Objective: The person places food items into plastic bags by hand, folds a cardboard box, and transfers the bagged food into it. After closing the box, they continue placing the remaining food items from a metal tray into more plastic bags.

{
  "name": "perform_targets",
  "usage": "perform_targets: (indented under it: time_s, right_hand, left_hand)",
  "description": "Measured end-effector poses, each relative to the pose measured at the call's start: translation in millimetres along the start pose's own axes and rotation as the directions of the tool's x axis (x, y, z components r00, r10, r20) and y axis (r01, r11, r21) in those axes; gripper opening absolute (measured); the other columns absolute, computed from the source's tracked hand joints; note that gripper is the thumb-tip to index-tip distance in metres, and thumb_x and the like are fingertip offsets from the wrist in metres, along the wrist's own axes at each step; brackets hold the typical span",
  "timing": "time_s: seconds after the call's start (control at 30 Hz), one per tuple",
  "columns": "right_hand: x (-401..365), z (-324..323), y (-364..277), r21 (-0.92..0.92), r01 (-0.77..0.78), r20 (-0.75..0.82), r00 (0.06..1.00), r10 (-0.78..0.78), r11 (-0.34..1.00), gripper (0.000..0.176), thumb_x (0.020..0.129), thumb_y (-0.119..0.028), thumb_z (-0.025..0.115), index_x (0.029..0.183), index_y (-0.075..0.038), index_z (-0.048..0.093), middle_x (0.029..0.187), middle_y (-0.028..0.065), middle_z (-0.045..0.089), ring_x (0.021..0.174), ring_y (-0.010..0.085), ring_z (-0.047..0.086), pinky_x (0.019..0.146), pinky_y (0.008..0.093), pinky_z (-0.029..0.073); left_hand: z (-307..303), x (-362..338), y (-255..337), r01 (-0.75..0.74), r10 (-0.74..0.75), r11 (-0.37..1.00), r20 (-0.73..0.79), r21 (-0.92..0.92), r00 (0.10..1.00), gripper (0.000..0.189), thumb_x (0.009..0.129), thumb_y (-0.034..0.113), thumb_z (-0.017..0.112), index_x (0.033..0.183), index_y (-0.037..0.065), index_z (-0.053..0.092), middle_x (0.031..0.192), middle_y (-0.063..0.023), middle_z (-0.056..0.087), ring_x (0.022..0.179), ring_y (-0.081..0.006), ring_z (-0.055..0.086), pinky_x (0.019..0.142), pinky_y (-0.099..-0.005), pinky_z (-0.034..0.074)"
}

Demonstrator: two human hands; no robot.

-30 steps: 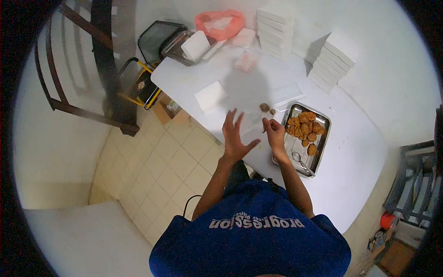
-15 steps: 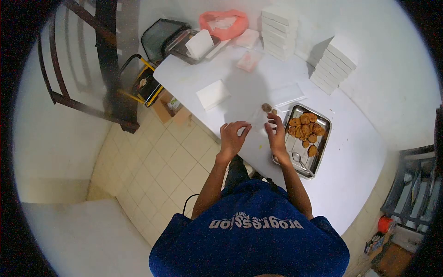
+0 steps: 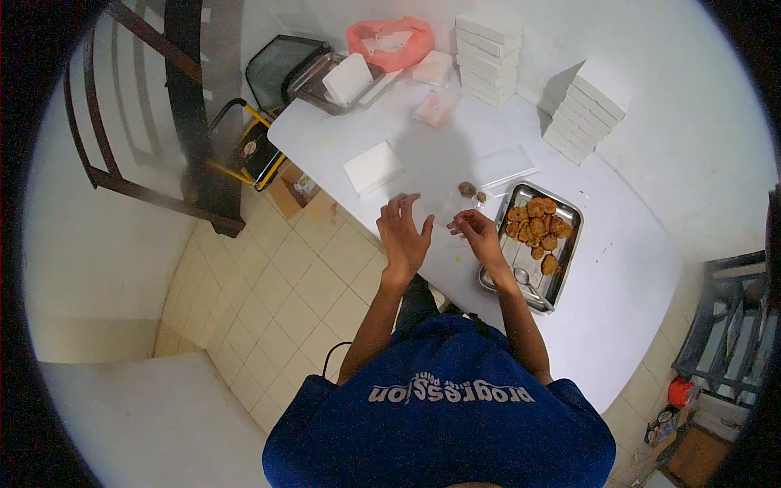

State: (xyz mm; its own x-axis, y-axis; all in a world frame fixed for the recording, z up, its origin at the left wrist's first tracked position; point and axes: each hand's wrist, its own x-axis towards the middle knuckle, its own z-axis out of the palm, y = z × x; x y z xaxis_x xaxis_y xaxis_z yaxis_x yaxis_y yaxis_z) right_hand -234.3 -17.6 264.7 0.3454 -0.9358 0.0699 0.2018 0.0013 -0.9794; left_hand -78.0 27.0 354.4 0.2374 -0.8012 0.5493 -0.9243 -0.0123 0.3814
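My left hand (image 3: 403, 233) hovers over the near edge of the white table with its fingers spread and nothing in them. To its right, my right hand (image 3: 480, 237) has thumb and fingers pinched together; what lies between the fingertips is too small to make out. Just beyond them a clear plastic sheet or bag (image 3: 452, 203) lies on the table, hard to see against the white. Two small brown round pieces (image 3: 467, 189) are at its far right side. Beside my right hand stands a steel tray (image 3: 579, 213) with several browned fried patties (image 3: 537, 220) and a spoon (image 3: 525, 278).
A flat white box (image 3: 373, 168) lies left of centre, and a stack of clear plastic sheets (image 3: 504, 166) lies behind the tray. White box stacks (image 3: 488, 61) line the wall. At the back left are a red plastic bag (image 3: 390, 45) and another metal tray (image 3: 333, 102).
My left hand has opened from a pinch and spread its fingers. My right hand has moved a little left and closed into a pinch.
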Motion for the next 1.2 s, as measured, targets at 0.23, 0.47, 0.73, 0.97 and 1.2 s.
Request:
perform_targets:
  time_s: [0.23, 0.47, 0.73, 0.97, 1.2]
  right_hand:
    - [-3.6, 9.5, -8.8, 0.111, -0.189, -0.032, 0.981, 0.194, 0.976, 0.026, 0.095, -0.026, 0.056, 0.103, -0.002, 0.062, 0.096, 0.0078, 0.067, 0.088, 0.0174, 0.065, 0.076, 0.0309, 0.052]
    - [-12.6, 15.3, -29.1, 0.188, -0.246, 0.02, 0.969, 0.247, 0.951, 0.025, 0.097, -0.031, 0.051, 0.098, -0.008, 0.061, 0.095, 0.001, 0.064, 0.091, 0.0108, 0.059, 0.082, 0.0291, 0.046]
    - [-12.5, 15.8, -22.7, 0.228, -0.25, 0.013, 0.967, 0.254, 0.941, 0.024, 0.097, -0.03, 0.05, 0.1, -0.008, 0.058, 0.096, 0.0039, 0.063, 0.091, 0.0135, 0.061, 0.082, 0.0297, 0.047]
    - [-13.9, 17.9, -29.6, 0.307, -0.293, 0.027, 0.954, 0.299, 0.906, 0.026, 0.097, -0.03, 0.051, 0.103, -0.005, 0.057, 0.096, 0.0066, 0.063, 0.092, 0.0167, 0.062, 0.081, 0.0318, 0.05]
    - [-9.7, 24.2, -1.9, 0.101, -0.272, 0.029, 0.962, 0.27, 0.957, 0.024, 0.094, -0.027, 0.058, 0.101, -0.005, 0.06, 0.096, 0.0055, 0.064, 0.092, 0.015, 0.062, 0.078, 0.0314, 0.051]
  left_hand:
    - [24.1, -22.3, -10.7, 0.441, -0.208, 0.819, 0.527, -0.367, 0.824, 0.035, 0.082, 0.034, 0.072, 0.099, 0.004, 0.062, 0.094, -0.0073, 0.069, 0.075, -0.0199, 0.067, 0.066, -0.0332, 0.052]
    - [33.2, -30.4, -21.2, 0.444, -0.202, 0.779, 0.493, -0.444, 0.846, 0.034, 0.083, 0.032, 0.071, 0.098, 0.004, 0.063, 0.094, -0.0093, 0.07, 0.075, -0.0214, 0.069, 0.066, -0.0326, 0.053]
    - [39.0, -31.2, -34.5, 0.637, -0.226, 0.537, 0.634, -0.552, 0.74, 0.025, 0.086, 0.024, 0.069, 0.099, 0.003, 0.066, 0.092, -0.0072, 0.069, 0.074, -0.0148, 0.064, 0.065, -0.0283, 0.051]
    - [36.7, -38.2, -32.9, 0.695, -0.288, 0.48, 0.652, -0.536, 0.702, 0.021, 0.088, 0.023, 0.068, 0.099, 0.004, 0.066, 0.092, -0.0062, 0.068, 0.082, -0.0147, 0.064, 0.071, -0.0295, 0.051]
    - [39.7, -41.9, -30.8, 0.55, -0.253, 0.594, 0.513, -0.587, 0.82, 0.015, 0.085, 0.011, 0.067, 0.095, -0.001, 0.065, 0.087, -0.0095, 0.069, 0.08, -0.0168, 0.066, 0.073, -0.03, 0.053]
